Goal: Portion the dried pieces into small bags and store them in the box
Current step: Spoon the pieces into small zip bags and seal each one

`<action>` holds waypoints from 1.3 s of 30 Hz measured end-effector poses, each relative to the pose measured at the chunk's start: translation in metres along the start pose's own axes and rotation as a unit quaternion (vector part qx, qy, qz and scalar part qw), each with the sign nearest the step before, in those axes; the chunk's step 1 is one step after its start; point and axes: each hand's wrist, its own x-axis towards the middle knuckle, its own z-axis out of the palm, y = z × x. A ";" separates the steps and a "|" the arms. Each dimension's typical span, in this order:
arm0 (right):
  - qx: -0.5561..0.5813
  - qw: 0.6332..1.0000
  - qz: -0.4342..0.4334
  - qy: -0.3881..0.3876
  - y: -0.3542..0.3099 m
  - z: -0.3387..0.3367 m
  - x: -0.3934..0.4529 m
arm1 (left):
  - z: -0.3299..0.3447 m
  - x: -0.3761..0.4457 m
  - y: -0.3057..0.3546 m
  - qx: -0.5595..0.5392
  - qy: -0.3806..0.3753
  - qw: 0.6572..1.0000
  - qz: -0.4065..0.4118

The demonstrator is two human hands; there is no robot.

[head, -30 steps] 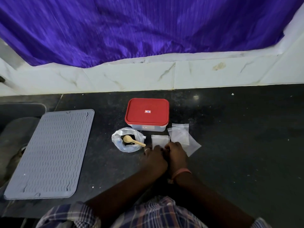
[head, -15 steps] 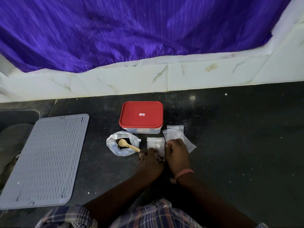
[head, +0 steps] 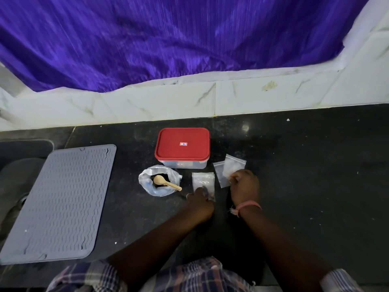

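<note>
While lying flat just in front of the box, right of centre, the small bag holds dark pieces; left hand pinches its near edge. Right hand pinches the empty bags at the box's front-right. Open sack with spoon sits front-left of the box, whose red lid is on.

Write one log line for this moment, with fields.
left hand: on small bag | right hand: on spare bags | box: lid on
</note>
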 end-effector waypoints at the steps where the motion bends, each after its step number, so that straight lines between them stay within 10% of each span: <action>1: 0.028 0.999 0.006 0.021 -0.002 -0.003 -0.002 | 0.000 -0.003 0.000 -0.003 -0.003 1.000 0.009; 7: 0.118 0.985 -0.076 0.098 -0.020 -0.017 -0.028 | -0.002 -0.015 -0.005 -0.024 0.014 0.998 0.056; 14: 0.187 0.971 -0.146 0.034 -0.055 -0.001 -0.083 | -0.035 -0.019 -0.004 -0.347 0.092 0.930 0.076; 25: 0.139 0.964 -0.221 -0.052 -0.112 0.019 -0.119 | -0.126 -0.007 -0.041 -0.373 0.119 0.917 0.077; 39: 0.047 0.992 -0.023 0.118 -0.200 0.033 -0.134 | -0.142 -0.015 -0.085 -0.507 0.087 0.851 0.106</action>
